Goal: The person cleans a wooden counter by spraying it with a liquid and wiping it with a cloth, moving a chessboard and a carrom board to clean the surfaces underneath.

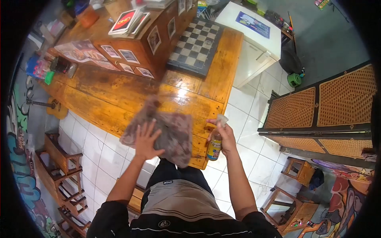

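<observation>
My left hand (147, 139) lies with fingers spread on a brownish-grey cloth (174, 137), pressing it against the near edge of the wooden table (107, 93). Part of the cloth hangs over that edge, and its far corner is blurred. In my right hand (226, 137) is a spray bottle (214, 146) with a pale trigger head and a yellow-and-blue label. My fingers wrap round its neck, and it is upright beside the table's right edge. A wet-looking shine shows on the wood beyond the cloth.
A wooden cabinet (135, 43) with photos stands on the table, topped by UNO cards (127, 22). Beside it lies a checkered chessboard (196, 45). A white cabinet (254, 35) stands past the table's right end. Woven panels (345, 95) and a stool (299, 170) are at right; wooden chairs (63, 154) at left.
</observation>
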A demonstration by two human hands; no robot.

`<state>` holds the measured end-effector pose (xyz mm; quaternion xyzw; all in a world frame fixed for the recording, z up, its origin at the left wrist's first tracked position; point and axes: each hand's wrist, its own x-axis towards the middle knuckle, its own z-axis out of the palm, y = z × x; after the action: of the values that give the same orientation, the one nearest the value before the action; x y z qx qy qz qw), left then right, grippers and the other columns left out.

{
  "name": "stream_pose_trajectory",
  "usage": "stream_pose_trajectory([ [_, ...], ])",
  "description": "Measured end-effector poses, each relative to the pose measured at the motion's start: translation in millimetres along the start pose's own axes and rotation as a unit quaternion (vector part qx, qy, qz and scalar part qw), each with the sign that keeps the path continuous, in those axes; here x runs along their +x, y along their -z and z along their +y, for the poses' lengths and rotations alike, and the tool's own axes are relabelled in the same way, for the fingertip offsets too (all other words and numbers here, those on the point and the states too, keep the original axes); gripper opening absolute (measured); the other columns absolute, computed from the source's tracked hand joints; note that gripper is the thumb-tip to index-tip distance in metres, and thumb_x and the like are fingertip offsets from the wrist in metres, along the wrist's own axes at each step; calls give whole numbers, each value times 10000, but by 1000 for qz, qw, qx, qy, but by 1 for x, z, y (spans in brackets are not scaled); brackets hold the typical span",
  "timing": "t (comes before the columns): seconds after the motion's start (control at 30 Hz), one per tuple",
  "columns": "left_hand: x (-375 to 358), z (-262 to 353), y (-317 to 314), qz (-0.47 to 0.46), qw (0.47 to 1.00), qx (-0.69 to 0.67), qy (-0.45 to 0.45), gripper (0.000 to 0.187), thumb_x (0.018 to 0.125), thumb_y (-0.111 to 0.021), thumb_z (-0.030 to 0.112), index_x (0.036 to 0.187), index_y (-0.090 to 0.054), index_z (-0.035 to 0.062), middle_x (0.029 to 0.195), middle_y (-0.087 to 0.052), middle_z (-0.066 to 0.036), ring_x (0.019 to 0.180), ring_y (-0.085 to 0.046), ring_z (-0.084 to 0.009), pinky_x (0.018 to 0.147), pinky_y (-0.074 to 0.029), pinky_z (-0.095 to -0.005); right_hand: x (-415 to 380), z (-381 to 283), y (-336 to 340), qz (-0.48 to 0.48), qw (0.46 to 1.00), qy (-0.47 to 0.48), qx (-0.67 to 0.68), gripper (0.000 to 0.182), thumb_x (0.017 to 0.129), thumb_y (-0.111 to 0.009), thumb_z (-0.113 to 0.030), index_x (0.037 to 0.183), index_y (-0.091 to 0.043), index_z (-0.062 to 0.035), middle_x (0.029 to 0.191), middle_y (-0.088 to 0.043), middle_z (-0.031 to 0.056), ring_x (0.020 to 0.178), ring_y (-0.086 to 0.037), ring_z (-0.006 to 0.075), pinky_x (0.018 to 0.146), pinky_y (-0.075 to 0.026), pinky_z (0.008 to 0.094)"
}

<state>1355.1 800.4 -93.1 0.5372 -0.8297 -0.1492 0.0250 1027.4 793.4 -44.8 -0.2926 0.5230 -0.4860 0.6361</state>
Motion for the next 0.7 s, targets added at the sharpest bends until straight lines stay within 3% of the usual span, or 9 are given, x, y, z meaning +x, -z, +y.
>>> stream_pose_trajectory([
  [0.17,43,30,3,30,997,47,50,824,618,-745,519,1342,-546,177,1597,-148,-110,1457,-117,-384,1146,-64,-605,-16,34,35,7,999,-11,29,326,951,-583,-355,970,-558,-31,968,-612,81,610,-609,181,579,-495,298],
  [0.27,82,85,-15,31,999,4,-34,819,688,-698,565,1384,-500,182,1592,-154,-120,1461,-88,-384,1140,-54,-618,-34,34,57,26,997,28,60,345,971,-535,-377,997,-549,-34,1015,-609,104,602,-603,197,550,-490,299],
  [0.33,114,129,-28,44,995,-22,-90,819,721,-662,598,1403,-474,186,1592,-153,-117,1462,-90,-378,1141,-54,-616,-41,31,68,71,997,36,11,481,947,-541,-450,1163,-545,-20,1094,-606,118,589,-592,197,553,-491,298],
  [0.43,130,175,-41,38,988,-46,-144,852,743,-617,648,1439,-421,198,1594,-152,-105,1465,-95,-360,1146,-58,-607,-48,13,67,109,993,50,2,560,949,-529,-463,1297,-481,-28,1064,-593,120,585,-589,193,550,-493,296],
  [0.6,82,122,-43,11,962,-99,-254,909,767,-525,742,1499,-316,245,1590,-183,-68,1468,-111,-330,1152,-79,-595,-36,-1,28,101,991,88,-4,546,971,-495,-447,1309,-457,-20,975,-569,117,578,-584,192,531,-492,289],
  [0.67,55,73,-25,3,972,-69,-226,889,776,-490,763,1498,-314,275,1585,-203,-53,1460,-148,-329,1153,-98,-586,-29,2,3,60,996,62,-11,502,975,-491,-436,1244,-487,-12,943,-564,108,575,-580,196,529,-488,291],
  [0.7,45,45,-14,7,974,-61,-216,893,757,-498,777,1493,-318,303,1563,-259,-77,1448,-184,-343,1150,-108,-588,-24,7,-13,45,998,52,-10,405,975,-503,-419,1080,-531,-29,908,-562,96,575,-576,202,526,-484,293],
])
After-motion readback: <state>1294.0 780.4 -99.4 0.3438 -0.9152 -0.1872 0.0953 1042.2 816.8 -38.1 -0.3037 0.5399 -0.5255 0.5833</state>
